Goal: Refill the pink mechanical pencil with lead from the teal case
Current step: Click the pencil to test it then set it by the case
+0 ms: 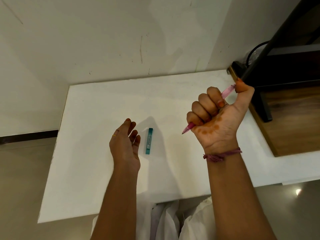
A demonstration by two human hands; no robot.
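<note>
My right hand is raised above the white table in a fist around the pink mechanical pencil. Its tip points down and left below the fist, and my thumb presses on its upper end. The slim teal lead case lies flat on the table, lengthwise away from me. My left hand hovers just left of the case with fingers loosely apart, holding nothing and not touching the case.
A dark wooden shelf unit with a black metal post stands at the table's right edge, close behind my right hand. A marked white wall rises behind the table. White cloth lies over my lap below the front edge.
</note>
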